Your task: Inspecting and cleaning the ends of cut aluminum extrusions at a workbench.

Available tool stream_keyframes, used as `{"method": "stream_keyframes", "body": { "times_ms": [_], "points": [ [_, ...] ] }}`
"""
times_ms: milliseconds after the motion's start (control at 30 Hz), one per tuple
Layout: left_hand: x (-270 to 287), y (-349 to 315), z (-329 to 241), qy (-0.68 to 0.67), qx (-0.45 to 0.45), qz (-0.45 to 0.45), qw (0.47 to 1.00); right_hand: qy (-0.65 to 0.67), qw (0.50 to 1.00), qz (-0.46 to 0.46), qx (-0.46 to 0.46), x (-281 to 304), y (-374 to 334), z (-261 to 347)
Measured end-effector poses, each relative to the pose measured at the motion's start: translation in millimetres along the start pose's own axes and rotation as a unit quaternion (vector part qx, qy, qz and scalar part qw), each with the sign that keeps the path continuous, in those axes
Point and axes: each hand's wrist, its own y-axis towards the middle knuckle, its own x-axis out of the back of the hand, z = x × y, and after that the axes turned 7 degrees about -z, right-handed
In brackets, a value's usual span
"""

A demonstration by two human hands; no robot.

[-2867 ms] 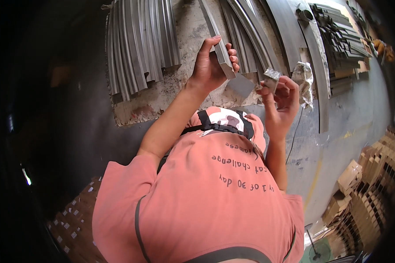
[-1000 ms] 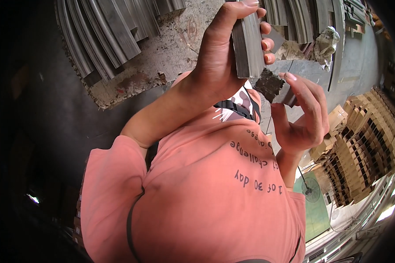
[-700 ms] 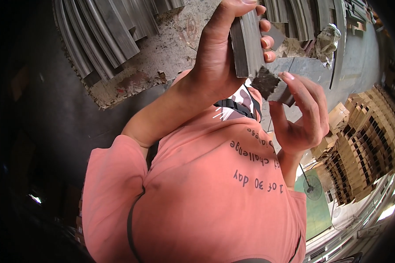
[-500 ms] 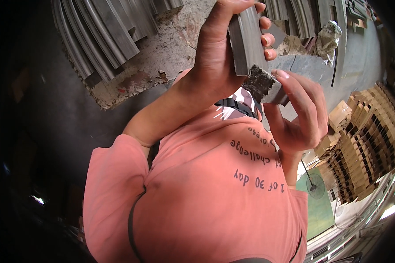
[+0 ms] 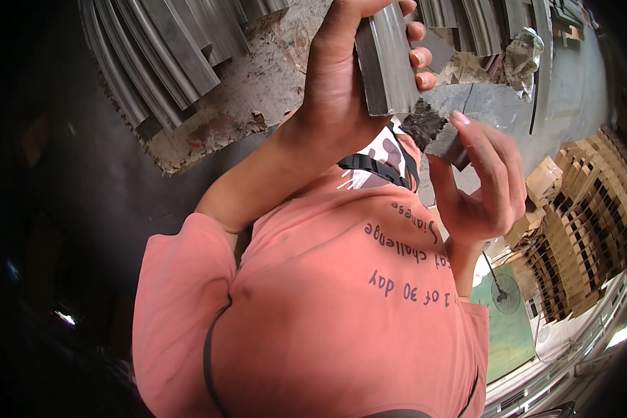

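My left hand [image 5: 333, 87] is wrapped round a smooth grey metal bar [image 5: 386, 66], with its fingertips showing along the right side. The bar's upper end runs out of view; its lower end is cut square. Just below and right of that end, my right hand [image 5: 488, 177] pinches a small grey block [image 5: 447, 143] between thumb and fingers. One face of the block, turned to the bar, carries a dark, rough, ragged layer [image 5: 423, 120]. Whether that layer touches the bar's lower corner, I cannot tell.
Long grey metal profiles [image 5: 164, 56] lie stacked on a worn, chipped table [image 5: 216, 132] at upper left. More profiles [image 5: 477, 24] and a crumpled wrapper [image 5: 524, 59] are at upper right. Stacked cardboard [image 5: 585, 223] and a fan [image 5: 505, 292] stand farther right.
My right hand has shifted slightly right with the small block, drawing it away from the bar's end. My left hand and the bar have moved a little left and up.
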Motion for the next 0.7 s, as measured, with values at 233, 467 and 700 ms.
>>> {"method": "stream_keyframes", "body": {
  "times_ms": [233, 467, 700],
  "points": [
    [2.3, 2.6, 1.4, 0.0, 0.005, -0.001, 1.0, -0.017, 1.0, 0.002, -0.002, -0.1, 5.2, 2.7],
    [-2.3, 5.9, 5.0, 0.064, -0.036, -0.005, 0.997, 0.005, 1.0, -0.03, 0.003, 3.3, 5.9, 4.1],
    [-14.2, 0.3, 1.4, 0.068, -0.008, -0.093, 0.993, -0.014, 0.997, -0.016, -0.078, 9.2, -5.3, 7.0]
  ]
}}
